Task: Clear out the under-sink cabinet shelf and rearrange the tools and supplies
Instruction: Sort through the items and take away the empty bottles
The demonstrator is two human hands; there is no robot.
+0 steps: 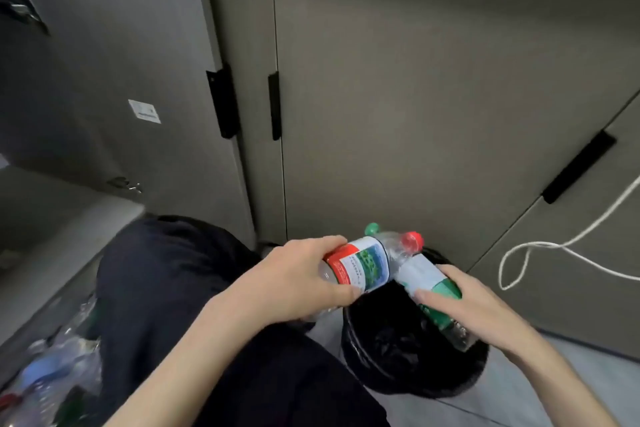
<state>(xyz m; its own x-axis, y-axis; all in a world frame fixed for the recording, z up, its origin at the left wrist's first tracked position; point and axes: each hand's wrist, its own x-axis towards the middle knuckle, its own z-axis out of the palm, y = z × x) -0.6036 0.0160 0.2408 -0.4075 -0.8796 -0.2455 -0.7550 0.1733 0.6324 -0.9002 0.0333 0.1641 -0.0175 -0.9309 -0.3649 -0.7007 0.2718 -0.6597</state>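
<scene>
1. Two plastic bottles are held over a black bin [398,367], their necks crossing above its rim.
2. The red-label bottle [360,265] lies nearly level and its green cap [372,228] points up and away from the person.
3. The left hand [298,282] grips this bottle at its base end, fingers curled over the top and thumb underneath.
4. The green-label bottle [433,288] slants with its red cap [412,241] uppermost and its base low over the bin's right side.
5. The right hand [474,305] holds it round the middle, thumb on the near side and fingers wrapped behind.
6. The bin stands on the pale floor just in front of grey cabinet doors [398,114], which are closed and carry black handles.
7. A white cord [540,246] loops across the right door.
8. A door [114,80] at the left stands open, with a small sticker on it.
9. More bottles [52,367], blurred, lie in a heap at the lower left, beside the person's dark-trousered knee [166,274].
</scene>
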